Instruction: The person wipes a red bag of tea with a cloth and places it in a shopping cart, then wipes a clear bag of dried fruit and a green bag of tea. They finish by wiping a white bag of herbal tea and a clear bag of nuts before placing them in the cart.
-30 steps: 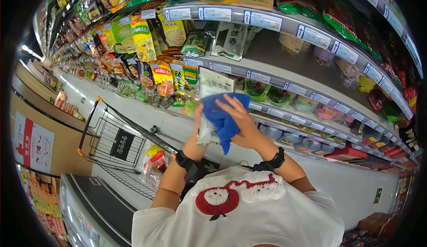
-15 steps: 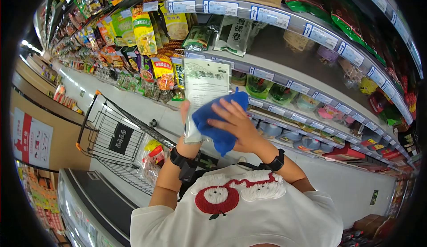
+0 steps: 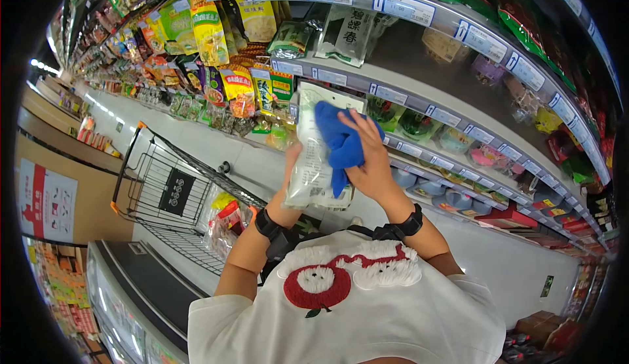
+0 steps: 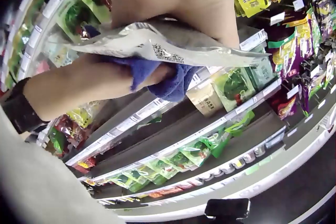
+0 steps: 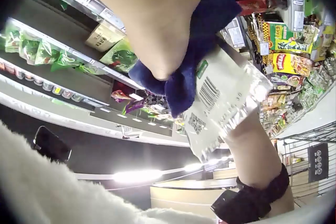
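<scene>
A pale, printed plastic packet (image 3: 308, 161) is held upright in front of the chest, gripped along its left edge by my left hand (image 3: 291, 167). Against the packet's face my right hand (image 3: 372, 166) presses a bunched blue cloth (image 3: 342, 138), the fingers curled over it. Seen from the left wrist, the packet (image 4: 157, 43) hides most of the left fingers, and the cloth (image 4: 176, 83) shows below it. The right wrist view shows the packet's barcode side (image 5: 220, 90) beside the dark blue cloth (image 5: 197, 40).
Shelves (image 3: 393, 79) of bagged goods with price labels curve across the front and right. A black wire shopping cart (image 3: 173, 200) holding packaged items stands at the left, near a glass-sided cabinet (image 3: 141, 298). Hanging snack packets (image 3: 209, 33) fill the upper left.
The packet dips, rises and shifts right with both hands, and now leans more to the right. The right hand and cloth have moved up across its face.
</scene>
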Available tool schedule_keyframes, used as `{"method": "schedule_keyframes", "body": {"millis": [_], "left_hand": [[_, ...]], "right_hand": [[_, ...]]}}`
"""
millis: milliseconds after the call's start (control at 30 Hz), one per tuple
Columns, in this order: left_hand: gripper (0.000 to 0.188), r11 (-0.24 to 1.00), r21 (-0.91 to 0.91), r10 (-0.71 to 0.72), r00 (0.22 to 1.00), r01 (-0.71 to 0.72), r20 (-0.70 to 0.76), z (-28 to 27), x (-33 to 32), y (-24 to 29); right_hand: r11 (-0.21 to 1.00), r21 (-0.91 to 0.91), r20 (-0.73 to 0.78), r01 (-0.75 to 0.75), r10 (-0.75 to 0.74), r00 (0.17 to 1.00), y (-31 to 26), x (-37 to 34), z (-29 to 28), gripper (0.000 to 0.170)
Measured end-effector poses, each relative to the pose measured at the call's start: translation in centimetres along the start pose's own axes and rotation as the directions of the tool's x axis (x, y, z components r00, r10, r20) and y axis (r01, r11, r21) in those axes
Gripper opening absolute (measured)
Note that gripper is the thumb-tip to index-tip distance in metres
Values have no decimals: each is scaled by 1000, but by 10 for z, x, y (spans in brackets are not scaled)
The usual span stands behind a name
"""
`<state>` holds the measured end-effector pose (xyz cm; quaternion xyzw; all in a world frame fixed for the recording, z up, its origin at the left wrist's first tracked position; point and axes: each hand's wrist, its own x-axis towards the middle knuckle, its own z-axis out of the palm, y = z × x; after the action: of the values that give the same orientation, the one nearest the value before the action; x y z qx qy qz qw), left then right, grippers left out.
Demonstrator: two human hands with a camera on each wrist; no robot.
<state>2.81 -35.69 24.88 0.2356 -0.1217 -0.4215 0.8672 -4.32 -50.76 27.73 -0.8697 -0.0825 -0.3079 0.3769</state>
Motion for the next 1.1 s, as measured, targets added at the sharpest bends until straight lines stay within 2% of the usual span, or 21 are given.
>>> {"method": "schedule_keyframes", "body": {"millis": [67, 200, 267, 333, 367, 467, 500, 533, 567, 600, 633, 700, 767, 800, 833, 867, 933, 967, 1000, 1067, 1100], "left_hand": [[66, 997, 54, 53, 996, -49, -71, 3, 1, 4], [60, 989, -102, 101, 993, -107, -62, -46, 6, -3], [70, 980, -197, -24, 963, -31, -268, 2, 3, 12], [78, 921, -390, -22, 999, 4, -43, 4, 4, 20], [79, 952, -304, -5, 998, -14, -63, 9, 5, 24], [82, 991, -98, 85, 995, -91, -61, 16, 11, 40], [82, 988, -73, 138, 990, -139, -21, 10, 15, 43], [83, 981, -49, 189, 982, -188, 20, 7, 17, 46], [82, 971, -137, 210, 971, -195, 111, 6, 18, 48], [83, 965, -127, 239, 968, -229, 74, 9, 16, 50], [83, 959, -116, 266, 963, -260, 37, 13, 15, 52], [81, 956, -87, 283, 958, -279, 41, 22, 11, 52], [79, 958, -95, 269, 963, -269, -17, 15, 4, 43], [78, 960, -98, 259, 965, -262, -44, 10, 2, 37], [73, 960, 63, 279, 948, -272, -152, 7, 2, 28], [72, 965, 117, 252, 956, -236, -152, 1, 3, 25], [71, 961, 226, 195, 968, -157, -157, -3, 2, 22], [61, 984, 129, 147, 967, -122, -207, -3, 0, 21], [58, 946, 279, 232, 946, -166, -224, -6, 3, 22], [50, 798, 557, 405, 888, -229, -216, -21, 11, 24], [42, 752, 591, 468, 868, -293, -165, -25, 14, 28]], "right_hand": [[999, 28, 81, 46, -48, 996, -9, -1, 1, 57], [984, 126, 232, 126, -153, 961, -26, 3, 1, 54], [961, 188, 289, 202, -250, 924, -30, 4, 1, 50], [924, 271, 333, 269, -352, 875, -30, 3, 2, 47], [913, 309, 340, 267, -369, 865, -30, 2, 2, 44], [900, 387, 407, 203, -364, 838, -17, -6, 4, 56], [908, 383, 382, 170, -323, 866, -14, -6, 2, 52], [907, 417, 299, 64, -203, 932, -11, -7, 3, 44], [888, 459, 219, -39, -71, 973, -8, -10, 6, 35], [844, 498, 215, -198, 101, 971, 1, -15, 9, 31], [763, 550, 206, -339, 270, 941, 9, -20, 12, 27], [462, 580, 354, -671, 599, 718, 30, -24, 14, 25], [81, 769, 420, -634, 685, 596, 29, -21, 21, 26], [-61, 767, 517, -638, 647, 560, 29, -22, 22, 27], [-201, 746, 608, -635, 594, 527, 28, -23, 22, 28], [-338, 704, 691, -624, 527, 495, 27, -24, 22, 28], [-309, 710, 683, -633, 519, 514, 21, -21, 18, 28], [-294, 713, 679, -636, 514, 524, 18, -19, 15, 28], [-241, 773, 612, -587, 528, 589, 18, -18, 14, 29], [-118, 820, 504, -560, 613, 608, 21, -20, 7, 28], [14, 831, 417, -557, 647, 638, 28, -23, 6, 28]]}}
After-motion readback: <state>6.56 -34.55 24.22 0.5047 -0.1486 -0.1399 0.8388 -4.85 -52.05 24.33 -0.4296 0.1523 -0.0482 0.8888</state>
